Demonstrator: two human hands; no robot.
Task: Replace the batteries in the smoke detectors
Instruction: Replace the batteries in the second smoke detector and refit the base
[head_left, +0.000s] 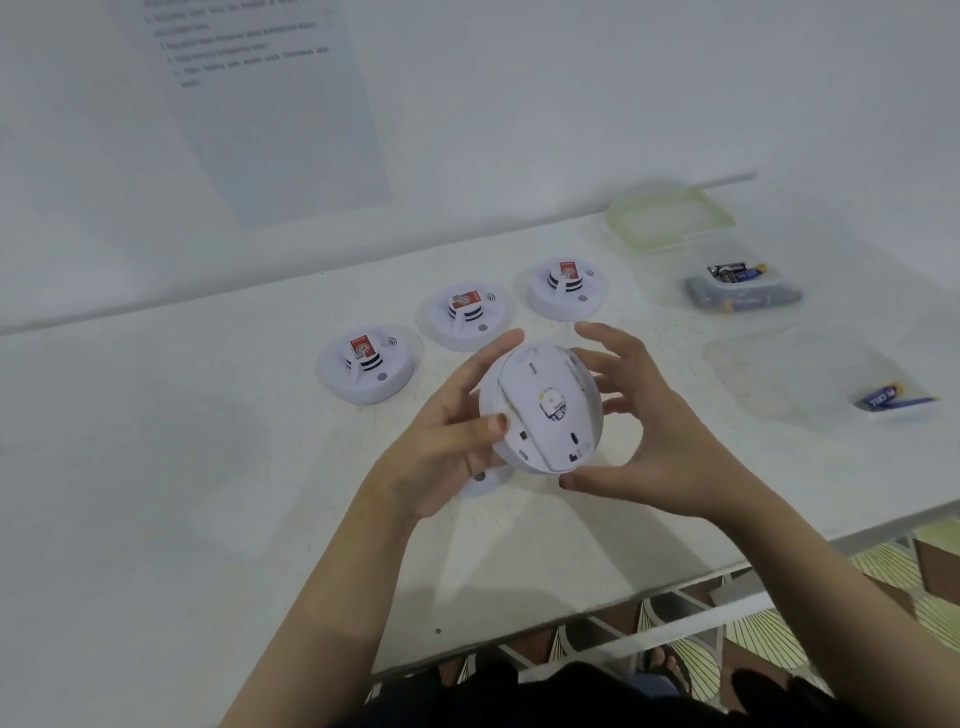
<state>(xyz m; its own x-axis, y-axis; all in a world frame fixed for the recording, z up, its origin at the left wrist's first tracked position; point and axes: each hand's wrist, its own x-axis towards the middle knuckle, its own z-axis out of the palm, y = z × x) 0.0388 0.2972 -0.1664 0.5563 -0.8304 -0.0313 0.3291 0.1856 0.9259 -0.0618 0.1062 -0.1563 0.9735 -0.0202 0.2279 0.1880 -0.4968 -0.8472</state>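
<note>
White table (156, 467) bears three detectors (466, 317), a battery tub (740, 285); left hand (441, 441) and right hand (657, 441) grip a fourth detector (545, 410)

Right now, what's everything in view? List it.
held detector: 1, white, back toward the camera, between both hands
table detectors: 3, white with red labels, row behind the hands
white part: 1, under the left hand, mostly hidden
battery box: 1, clear, far right, holds batteries
lid: 1, clear, greenish rim, behind the box
loose batteries: about 2, blue, right edge
paper: 1, printed, on the wall
table: 1, white
left hand: grips the held detector's left edge
right hand: curled round its right edge
</note>
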